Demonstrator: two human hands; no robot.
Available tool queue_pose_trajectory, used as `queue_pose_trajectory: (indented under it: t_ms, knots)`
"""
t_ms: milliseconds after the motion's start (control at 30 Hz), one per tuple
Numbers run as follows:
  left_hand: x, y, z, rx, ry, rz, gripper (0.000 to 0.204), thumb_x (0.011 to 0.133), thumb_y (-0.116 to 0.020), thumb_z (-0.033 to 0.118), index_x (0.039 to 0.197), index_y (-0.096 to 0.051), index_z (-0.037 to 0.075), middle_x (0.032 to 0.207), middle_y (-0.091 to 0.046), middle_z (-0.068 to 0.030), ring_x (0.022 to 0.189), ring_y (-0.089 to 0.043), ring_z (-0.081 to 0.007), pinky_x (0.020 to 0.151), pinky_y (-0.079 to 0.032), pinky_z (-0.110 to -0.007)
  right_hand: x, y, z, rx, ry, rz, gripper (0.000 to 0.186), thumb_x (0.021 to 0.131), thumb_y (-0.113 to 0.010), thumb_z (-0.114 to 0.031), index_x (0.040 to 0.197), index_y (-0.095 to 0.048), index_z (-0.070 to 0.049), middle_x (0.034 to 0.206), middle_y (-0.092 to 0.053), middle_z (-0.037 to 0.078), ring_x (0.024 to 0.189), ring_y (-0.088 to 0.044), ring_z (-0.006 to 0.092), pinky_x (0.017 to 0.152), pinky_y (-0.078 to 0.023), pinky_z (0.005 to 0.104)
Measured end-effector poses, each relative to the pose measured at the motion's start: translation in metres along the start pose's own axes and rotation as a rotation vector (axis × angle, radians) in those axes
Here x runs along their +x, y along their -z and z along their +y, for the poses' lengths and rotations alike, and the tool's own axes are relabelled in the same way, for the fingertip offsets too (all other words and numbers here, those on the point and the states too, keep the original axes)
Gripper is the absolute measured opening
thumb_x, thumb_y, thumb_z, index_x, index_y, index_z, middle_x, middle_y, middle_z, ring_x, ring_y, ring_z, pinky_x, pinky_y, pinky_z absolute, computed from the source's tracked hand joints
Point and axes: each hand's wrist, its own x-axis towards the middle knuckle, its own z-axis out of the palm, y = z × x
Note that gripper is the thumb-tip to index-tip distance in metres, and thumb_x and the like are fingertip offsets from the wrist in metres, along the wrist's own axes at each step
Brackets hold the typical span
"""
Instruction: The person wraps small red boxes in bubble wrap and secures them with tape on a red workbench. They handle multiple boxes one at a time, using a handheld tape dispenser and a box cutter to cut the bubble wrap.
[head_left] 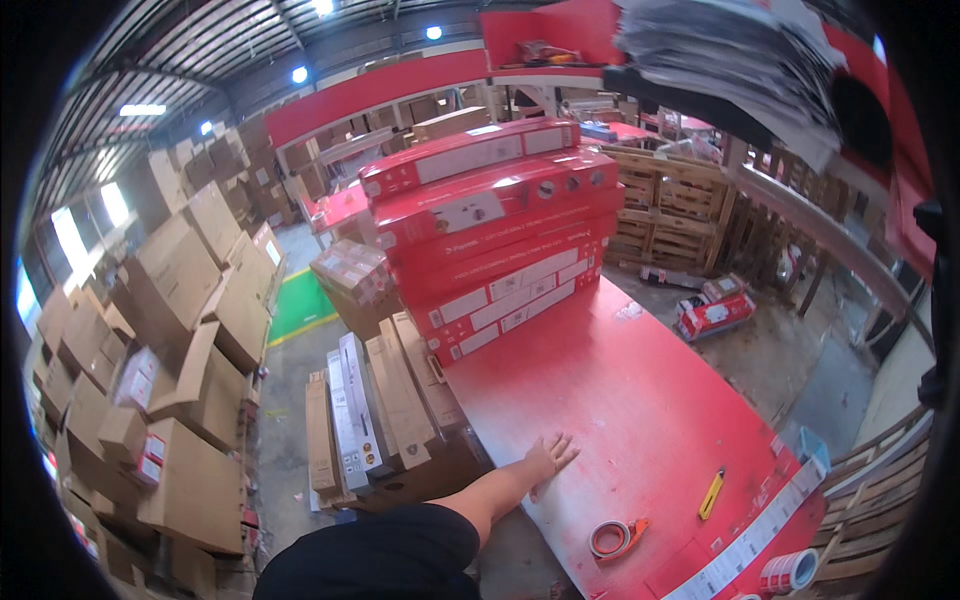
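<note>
My left hand (546,462) rests on the red tabletop (650,380), fingers spread and holding nothing, with my forearm in a dark sleeve reaching in from below. To its lower right lie an orange tape dispenser with a roll (615,540) and a yellow box cutter (711,495). A strip of white labels (735,550) runs along the right end, near a few tape rolls (790,571). Long red boxes (495,210) are stacked at the table's far end. My right hand is out of view.
Long cartons (395,390) stand beside the table's left edge. Cardboard boxes (180,460) are piled along the left of a floor aisle (285,400). Wooden pallets (665,210) and a red-and-white package (715,315) are on the right. Stacked papers (725,70) hang over the upper right.
</note>
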Motion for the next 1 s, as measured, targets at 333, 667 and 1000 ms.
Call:
queue_pose_trajectory:
  t_ms: [333, 667, 1000]
  knots:
    - [-0.135, -0.114, -0.003, -0.179, 0.274, 0.534, 0.11, 0.093, -0.071, 0.068, 0.174, -0.02, 0.012, 0.181, -0.015, -0.02, 0.167, -0.018, -0.0376, 0.124, -0.034, -0.065, -0.119, 0.039, 0.005, -0.056, -0.133, 0.314, 0.074, 0.1, -0.068, -0.047, 0.156, -0.05, -0.002, 0.148, -0.058, 0.03, 0.138, -0.056, 0.0475, 0.116, -0.046, 0.0551]
    - [-0.389, -0.273, -0.071, -0.704, 1.243, -0.342, 0.067, 0.091, -0.078, 0.041, 0.147, -0.062, 0.009, 0.156, -0.055, -0.0169, 0.147, -0.053, -0.0363, 0.115, -0.049, -0.054, -0.066, 0.038, -0.108, 0.025, 0.301, 0.352, 0.053, 0.1, -0.064, -0.04, 0.14, -0.064, -0.005, 0.123, -0.072, 0.028, 0.12, -0.068, 0.0459, 0.101, -0.053, 0.0551]
    - [-0.242, -0.19, -0.276, -1.194, 1.19, 0.69, 0.096, 0.094, -0.072, 0.055, 0.162, -0.036, -0.004, 0.144, -0.063, -0.0328, 0.132, -0.062, -0.0489, 0.112, -0.051, -0.054, -0.01, 0.064, -0.079, -0.211, -0.006, 0.217, 0.059, 0.094, -0.073, -0.035, 0.143, -0.062, -0.005, 0.124, -0.074, 0.027, 0.122, -0.07, 0.043, 0.1, -0.059, 0.0531]
